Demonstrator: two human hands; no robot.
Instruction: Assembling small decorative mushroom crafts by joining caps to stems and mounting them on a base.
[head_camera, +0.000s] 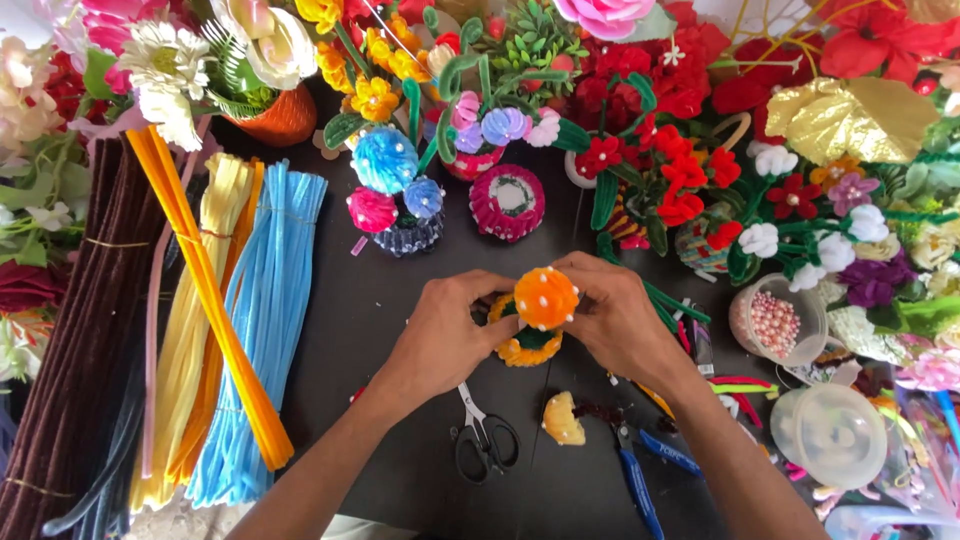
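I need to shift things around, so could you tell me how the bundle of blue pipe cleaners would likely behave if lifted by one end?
The blue pipe cleaners look long and thin, so they would probably droop. Loosely bunched and fanned out, some may slip free. They seem light and fuzzy, hardly slippery.

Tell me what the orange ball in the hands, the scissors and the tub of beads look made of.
Orange ball: fuzzy coiled pipe cleaner, matte, studded with small white beads. Scissors: bright metal blades, black handles, probably plastic. Tub of beads: clear, slightly cloudy plastic by its see-through wall; the pink beads have a pearly sheen.
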